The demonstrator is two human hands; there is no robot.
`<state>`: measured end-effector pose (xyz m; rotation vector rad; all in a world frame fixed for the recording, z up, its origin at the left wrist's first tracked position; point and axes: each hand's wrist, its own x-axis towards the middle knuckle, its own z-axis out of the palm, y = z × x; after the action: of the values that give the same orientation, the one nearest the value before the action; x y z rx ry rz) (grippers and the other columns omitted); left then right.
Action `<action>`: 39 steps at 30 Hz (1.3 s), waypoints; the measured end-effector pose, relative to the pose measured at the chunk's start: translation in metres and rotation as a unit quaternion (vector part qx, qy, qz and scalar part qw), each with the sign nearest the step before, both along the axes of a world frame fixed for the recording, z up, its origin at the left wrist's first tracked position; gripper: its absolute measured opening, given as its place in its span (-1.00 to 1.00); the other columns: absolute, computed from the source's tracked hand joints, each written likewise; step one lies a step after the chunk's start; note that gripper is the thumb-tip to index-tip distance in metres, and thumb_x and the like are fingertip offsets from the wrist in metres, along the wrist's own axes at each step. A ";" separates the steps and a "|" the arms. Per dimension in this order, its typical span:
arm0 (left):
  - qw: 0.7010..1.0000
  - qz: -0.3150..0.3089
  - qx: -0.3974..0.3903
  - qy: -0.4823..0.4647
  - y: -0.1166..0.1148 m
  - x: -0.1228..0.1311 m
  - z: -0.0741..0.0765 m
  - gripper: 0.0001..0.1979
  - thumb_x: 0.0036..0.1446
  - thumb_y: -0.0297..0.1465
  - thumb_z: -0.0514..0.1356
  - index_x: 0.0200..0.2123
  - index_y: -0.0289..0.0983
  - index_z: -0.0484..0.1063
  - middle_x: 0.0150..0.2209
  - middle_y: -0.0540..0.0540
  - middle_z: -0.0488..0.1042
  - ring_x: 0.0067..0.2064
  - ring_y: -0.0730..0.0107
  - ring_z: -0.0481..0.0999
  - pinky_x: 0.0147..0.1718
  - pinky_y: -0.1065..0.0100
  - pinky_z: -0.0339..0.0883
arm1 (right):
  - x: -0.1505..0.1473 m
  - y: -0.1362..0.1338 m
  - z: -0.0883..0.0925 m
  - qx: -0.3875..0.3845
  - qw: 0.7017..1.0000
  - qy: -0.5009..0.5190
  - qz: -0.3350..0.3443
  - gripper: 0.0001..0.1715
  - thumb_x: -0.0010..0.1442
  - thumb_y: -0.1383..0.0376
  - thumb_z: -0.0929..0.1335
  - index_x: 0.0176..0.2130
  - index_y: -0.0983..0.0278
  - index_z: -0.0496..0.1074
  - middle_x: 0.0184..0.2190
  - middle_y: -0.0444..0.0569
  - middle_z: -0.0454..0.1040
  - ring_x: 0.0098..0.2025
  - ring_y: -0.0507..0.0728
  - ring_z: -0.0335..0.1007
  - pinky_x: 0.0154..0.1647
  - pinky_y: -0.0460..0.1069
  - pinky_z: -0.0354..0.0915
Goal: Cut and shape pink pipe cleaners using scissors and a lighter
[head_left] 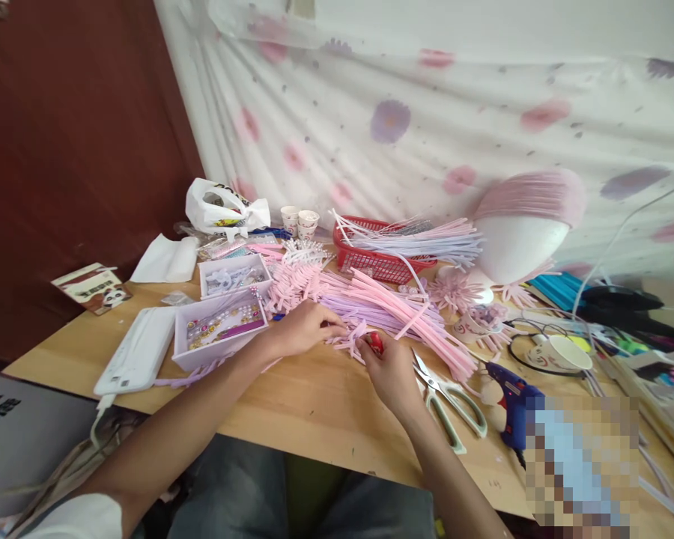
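Short lilac pipe cleaner pieces (348, 342) lie in a loose cluster between my hands. My left hand (306, 329) has its fingers drawn together at the left side of this cluster; what is between them is too small to make out. A small red object (376, 342), mostly covered, shows in the closed fingers of my right hand (390, 370). Behind both hands lie bundles of long purple pipe cleaners (365, 309) and pink pipe cleaners (443, 340). Scissors (439, 385) with pale handles rest partly open beside my right wrist.
Left stand boxes of beads (183, 350) and a white power bank (136, 350) with a cable. A red basket (371, 263) of pipe cleaners is at the back. A blue glue gun (514, 397), a paper cup (562, 353) and a foam head (514, 243) are right.
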<state>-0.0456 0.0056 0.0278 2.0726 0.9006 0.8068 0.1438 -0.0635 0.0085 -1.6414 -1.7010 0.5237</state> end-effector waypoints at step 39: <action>0.866 0.093 -0.355 -0.340 0.003 0.015 -0.007 -0.57 -0.25 -0.27 0.53 -0.28 -0.33 0.57 -0.40 -0.03 0.54 -0.44 0.52 0.49 -0.39 0.43 0.42 | -0.018 0.002 0.020 0.021 0.990 0.114 0.077 -0.85 0.34 0.22 0.21 -0.09 0.20 0.19 -0.50 -0.17 0.49 -0.52 0.07 0.34 -0.41 -0.07 0.19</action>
<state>-0.0305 0.0089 0.0205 0.9609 0.8182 1.0164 0.1257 -0.0614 0.0281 -1.3698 -1.6636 0.7164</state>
